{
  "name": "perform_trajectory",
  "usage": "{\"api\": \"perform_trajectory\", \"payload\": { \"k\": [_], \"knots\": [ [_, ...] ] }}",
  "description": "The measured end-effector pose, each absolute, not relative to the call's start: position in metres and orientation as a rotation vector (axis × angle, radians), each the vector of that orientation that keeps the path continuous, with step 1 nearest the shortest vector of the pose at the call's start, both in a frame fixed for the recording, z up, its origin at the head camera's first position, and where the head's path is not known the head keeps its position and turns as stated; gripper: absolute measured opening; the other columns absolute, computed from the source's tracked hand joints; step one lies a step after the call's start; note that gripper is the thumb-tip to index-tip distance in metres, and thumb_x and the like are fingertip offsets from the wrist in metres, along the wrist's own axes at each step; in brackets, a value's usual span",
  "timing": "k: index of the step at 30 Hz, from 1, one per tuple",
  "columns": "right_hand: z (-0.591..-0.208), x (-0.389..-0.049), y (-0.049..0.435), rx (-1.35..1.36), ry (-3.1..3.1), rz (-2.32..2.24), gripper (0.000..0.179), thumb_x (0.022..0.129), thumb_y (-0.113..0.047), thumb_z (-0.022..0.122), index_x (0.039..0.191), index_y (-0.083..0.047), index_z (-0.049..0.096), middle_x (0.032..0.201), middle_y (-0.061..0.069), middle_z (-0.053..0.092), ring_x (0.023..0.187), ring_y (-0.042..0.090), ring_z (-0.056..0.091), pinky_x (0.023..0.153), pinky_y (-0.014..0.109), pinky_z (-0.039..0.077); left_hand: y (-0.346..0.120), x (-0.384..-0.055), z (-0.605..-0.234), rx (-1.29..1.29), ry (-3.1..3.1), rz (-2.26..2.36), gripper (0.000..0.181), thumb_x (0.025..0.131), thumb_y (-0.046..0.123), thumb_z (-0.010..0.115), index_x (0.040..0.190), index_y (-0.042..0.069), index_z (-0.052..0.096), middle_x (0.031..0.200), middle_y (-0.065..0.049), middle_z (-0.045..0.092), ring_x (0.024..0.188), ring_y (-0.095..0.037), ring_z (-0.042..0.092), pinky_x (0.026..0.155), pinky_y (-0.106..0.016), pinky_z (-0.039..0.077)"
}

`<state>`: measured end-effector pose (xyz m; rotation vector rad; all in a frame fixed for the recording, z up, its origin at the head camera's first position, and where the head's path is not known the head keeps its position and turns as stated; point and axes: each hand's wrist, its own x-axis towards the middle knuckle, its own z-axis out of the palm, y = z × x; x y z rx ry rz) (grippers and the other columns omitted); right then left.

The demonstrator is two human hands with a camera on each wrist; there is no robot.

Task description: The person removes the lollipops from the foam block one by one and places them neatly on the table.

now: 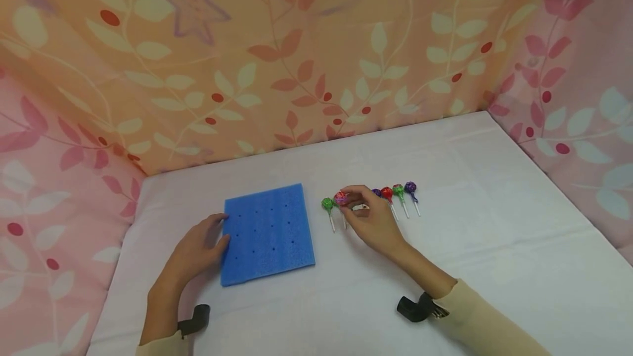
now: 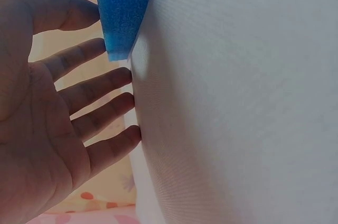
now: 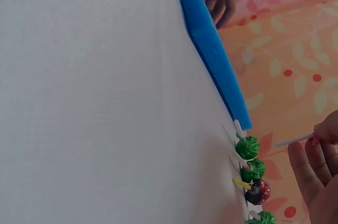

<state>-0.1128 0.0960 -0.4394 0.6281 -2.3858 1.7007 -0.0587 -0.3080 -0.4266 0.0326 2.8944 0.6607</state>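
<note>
A pink-and-red wrapped lollipop (image 1: 340,198) is pinched between the thumb and fingers of my right hand (image 1: 374,224), its white stick pointing down. In the right wrist view that lollipop's stick (image 3: 293,140) stands out from the fingertips, above the table. My left hand (image 1: 195,251) touches the left edge of a blue foam board (image 1: 267,235) dotted with small holes. Its fingers lie nearly straight in the left wrist view, thumb and index finger against the board's side (image 2: 124,18). Beside the right hand lies a green lollipop (image 1: 327,203); the hand partly hides others.
Right of the hand, a red lollipop (image 1: 387,193), another green one (image 1: 398,190) and a purple one (image 1: 410,187) lie in a row on the white tablecloth (image 1: 460,224). Patterned curtains (image 1: 316,59) enclose the table's back and sides.
</note>
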Motion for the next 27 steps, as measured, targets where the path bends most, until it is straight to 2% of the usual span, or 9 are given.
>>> {"api": "perform_trajectory", "payload": {
  "k": [18, 21, 27],
  "knots": [
    [-0.447, -0.113, 0.142, 0.607, -2.342, 1.654, 0.039, 0.091, 0.006, 0.077, 0.127, -0.004, 0.067, 0.108, 0.010, 0.077, 0.096, 0.022, 0.073, 0.078, 0.018, 0.064, -0.307, -0.055, -0.427, 0.027, 2.897, 0.662, 0.060, 0.104, 0.032, 0.064, 0.157, 0.009, 0.046, 0.159, -0.027, 0.050, 0.149, -0.053, 0.044, 0.118, -0.074, 0.038],
    [-0.447, -0.112, 0.151, 0.589, -2.344, 1.631, 0.041, 0.090, 0.008, 0.076, 0.128, -0.004, 0.067, 0.108, 0.011, 0.076, 0.096, 0.018, 0.072, 0.079, 0.016, 0.063, -0.307, -0.055, -0.427, 0.027, 2.898, 0.663, 0.060, 0.104, 0.031, 0.064, 0.157, 0.009, 0.046, 0.160, -0.027, 0.050, 0.149, -0.053, 0.044, 0.118, -0.074, 0.038],
    [-0.448, -0.111, 0.168, 0.545, -2.362, 1.597, 0.042, 0.090, 0.007, 0.077, 0.129, -0.004, 0.066, 0.108, 0.010, 0.076, 0.097, 0.003, 0.070, 0.077, 0.013, 0.062, -0.306, -0.056, -0.429, -0.002, 2.887, 0.672, 0.060, 0.104, 0.033, 0.063, 0.157, 0.011, 0.045, 0.161, -0.027, 0.048, 0.150, -0.053, 0.042, 0.119, -0.075, 0.037]
  ]
}}
